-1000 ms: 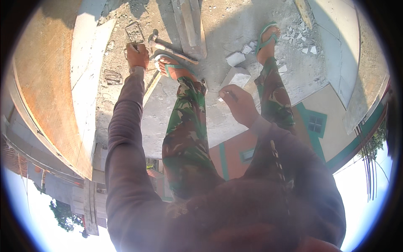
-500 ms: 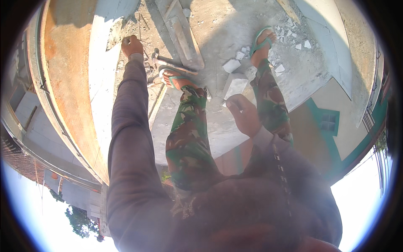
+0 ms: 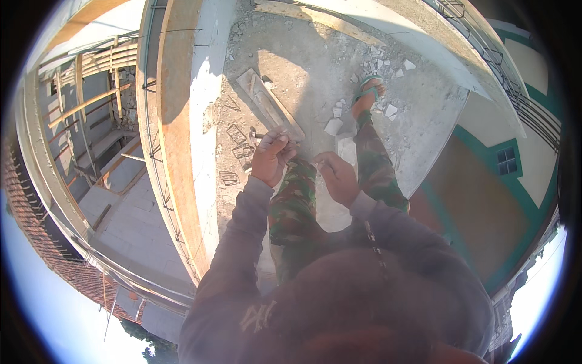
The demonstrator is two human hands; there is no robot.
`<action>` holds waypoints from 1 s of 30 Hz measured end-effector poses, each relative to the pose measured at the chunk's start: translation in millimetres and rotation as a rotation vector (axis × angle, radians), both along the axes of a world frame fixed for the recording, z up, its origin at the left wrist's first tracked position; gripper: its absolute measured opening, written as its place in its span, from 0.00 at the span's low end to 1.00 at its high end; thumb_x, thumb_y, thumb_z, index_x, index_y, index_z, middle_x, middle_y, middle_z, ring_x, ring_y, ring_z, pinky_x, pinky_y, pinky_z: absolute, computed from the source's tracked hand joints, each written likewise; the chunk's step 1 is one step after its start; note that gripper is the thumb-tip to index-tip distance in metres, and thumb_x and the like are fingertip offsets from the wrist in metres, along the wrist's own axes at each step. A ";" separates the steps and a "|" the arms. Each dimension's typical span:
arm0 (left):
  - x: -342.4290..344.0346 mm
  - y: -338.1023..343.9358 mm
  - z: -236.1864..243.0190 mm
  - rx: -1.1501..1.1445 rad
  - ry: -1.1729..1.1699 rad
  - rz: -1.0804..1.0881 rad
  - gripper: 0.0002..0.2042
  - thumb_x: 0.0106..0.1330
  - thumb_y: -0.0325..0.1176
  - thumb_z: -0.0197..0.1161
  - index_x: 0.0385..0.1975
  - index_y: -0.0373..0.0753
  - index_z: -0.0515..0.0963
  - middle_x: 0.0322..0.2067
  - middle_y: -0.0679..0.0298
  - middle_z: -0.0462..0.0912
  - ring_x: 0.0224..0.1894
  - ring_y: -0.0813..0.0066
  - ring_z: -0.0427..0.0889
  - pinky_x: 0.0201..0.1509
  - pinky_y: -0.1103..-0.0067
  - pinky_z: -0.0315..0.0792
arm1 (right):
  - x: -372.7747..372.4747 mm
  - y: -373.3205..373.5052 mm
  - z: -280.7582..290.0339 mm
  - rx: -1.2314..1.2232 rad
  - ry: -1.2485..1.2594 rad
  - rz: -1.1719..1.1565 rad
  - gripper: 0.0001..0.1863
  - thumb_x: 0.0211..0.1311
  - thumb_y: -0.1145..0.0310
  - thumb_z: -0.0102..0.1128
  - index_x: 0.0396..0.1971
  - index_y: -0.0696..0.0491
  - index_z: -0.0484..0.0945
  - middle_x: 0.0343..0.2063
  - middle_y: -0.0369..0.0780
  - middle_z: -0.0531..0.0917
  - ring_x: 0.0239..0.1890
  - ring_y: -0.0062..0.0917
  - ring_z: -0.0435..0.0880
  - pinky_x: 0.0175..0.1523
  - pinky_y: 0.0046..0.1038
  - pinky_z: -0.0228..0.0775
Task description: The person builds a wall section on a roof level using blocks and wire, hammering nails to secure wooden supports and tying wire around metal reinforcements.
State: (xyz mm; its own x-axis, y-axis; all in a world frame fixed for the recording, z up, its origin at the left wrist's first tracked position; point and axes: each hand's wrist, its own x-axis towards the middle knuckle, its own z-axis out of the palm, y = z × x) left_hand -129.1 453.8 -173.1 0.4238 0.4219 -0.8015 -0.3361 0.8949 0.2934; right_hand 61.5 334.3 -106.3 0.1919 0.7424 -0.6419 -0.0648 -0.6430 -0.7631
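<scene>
My left hand (image 3: 271, 159) is raised in front of my left knee, its fingers curled in toward the thumb. Close by on its right, my right hand (image 3: 339, 179) pinches thumb and forefinger together. Whatever either hand holds is too small to make out. The two hands are a short way apart. Past the left hand lies a board form (image 3: 267, 100) on the concrete. A hammer (image 3: 254, 136) beside it is mostly hidden by that hand. Several bent-wire rectangles (image 3: 237, 133) lie on the ground to the left.
White block pieces (image 3: 333, 126) lie between my feet, with rubble (image 3: 391, 111) around my sandalled right foot (image 3: 368, 92). A tall wooden formwork panel (image 3: 176, 127) runs along the left. At the far side rests a plank (image 3: 315, 19). A green-trimmed wall (image 3: 479, 200) stands at the right.
My left hand has come back from the ground at the far left to beside my right hand. The right hand keeps its pinch. My view has turned, bringing more of the left side in.
</scene>
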 end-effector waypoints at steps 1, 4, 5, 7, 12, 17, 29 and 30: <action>21.1 1.0 28.9 -0.012 0.018 -0.001 0.12 0.74 0.26 0.65 0.54 0.37 0.75 0.43 0.63 0.85 0.45 0.73 0.86 0.48 0.78 0.83 | 9.9 8.8 16.0 -0.022 -0.040 0.010 0.14 0.77 0.62 0.60 0.46 0.58 0.82 0.27 0.37 0.82 0.30 0.16 0.76 0.37 0.25 0.70; 85.1 16.7 108.6 0.007 0.055 -0.009 0.09 0.73 0.27 0.67 0.48 0.38 0.77 0.42 0.63 0.85 0.44 0.72 0.86 0.47 0.78 0.83 | 54.7 31.6 61.5 0.100 -0.061 -0.146 0.17 0.77 0.58 0.62 0.46 0.59 0.84 0.27 0.35 0.82 0.30 0.14 0.76 0.36 0.24 0.70; 100.4 22.6 123.5 0.047 0.060 -0.073 0.09 0.73 0.28 0.68 0.48 0.37 0.77 0.41 0.63 0.85 0.43 0.72 0.86 0.47 0.78 0.82 | 74.8 34.9 73.5 0.114 -0.040 -0.179 0.18 0.77 0.58 0.63 0.46 0.60 0.84 0.30 0.36 0.85 0.32 0.14 0.77 0.38 0.23 0.71; 134.1 33.4 152.6 0.096 0.057 -0.166 0.07 0.75 0.29 0.66 0.47 0.38 0.77 0.39 0.64 0.85 0.41 0.75 0.86 0.47 0.78 0.83 | 113.7 44.1 100.3 0.105 0.036 -0.247 0.18 0.77 0.58 0.63 0.46 0.61 0.85 0.32 0.35 0.86 0.34 0.14 0.78 0.39 0.24 0.72; 235.5 49.5 220.4 0.195 0.120 -0.463 0.08 0.77 0.32 0.63 0.50 0.38 0.78 0.37 0.67 0.82 0.37 0.79 0.81 0.43 0.79 0.79 | 205.9 53.5 179.0 0.157 0.179 -0.317 0.15 0.77 0.63 0.62 0.46 0.62 0.84 0.32 0.35 0.84 0.33 0.13 0.78 0.40 0.23 0.72; 337.6 51.5 295.0 0.416 0.155 -0.714 0.14 0.79 0.36 0.60 0.56 0.34 0.78 0.38 0.68 0.80 0.41 0.80 0.80 0.46 0.78 0.79 | 292.6 44.7 219.5 0.242 0.281 -0.325 0.11 0.78 0.67 0.57 0.46 0.60 0.82 0.29 0.33 0.80 0.32 0.15 0.76 0.40 0.23 0.71; 497.7 36.2 380.9 0.979 0.179 -0.990 0.10 0.80 0.31 0.53 0.52 0.35 0.76 0.35 0.66 0.79 0.35 0.80 0.78 0.43 0.79 0.75 | 416.4 0.2 291.6 0.501 -0.040 -0.569 0.12 0.77 0.64 0.62 0.47 0.57 0.85 0.39 0.35 0.88 0.42 0.14 0.81 0.48 0.23 0.74; 505.1 33.7 383.6 0.996 0.164 -1.025 0.10 0.80 0.31 0.53 0.52 0.35 0.76 0.35 0.66 0.79 0.35 0.80 0.79 0.43 0.79 0.75 | 418.2 -4.2 288.5 0.534 0.019 -0.644 0.11 0.77 0.65 0.62 0.47 0.57 0.85 0.38 0.35 0.88 0.42 0.15 0.81 0.48 0.23 0.74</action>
State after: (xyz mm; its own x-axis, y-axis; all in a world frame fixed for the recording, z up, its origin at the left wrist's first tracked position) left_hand 376.0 487.5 210.5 0.8118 0.3969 -0.4284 0.4166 0.1205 0.9011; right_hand 479.7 330.1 182.2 0.6753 0.6966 -0.2424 -0.3117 -0.0282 -0.9497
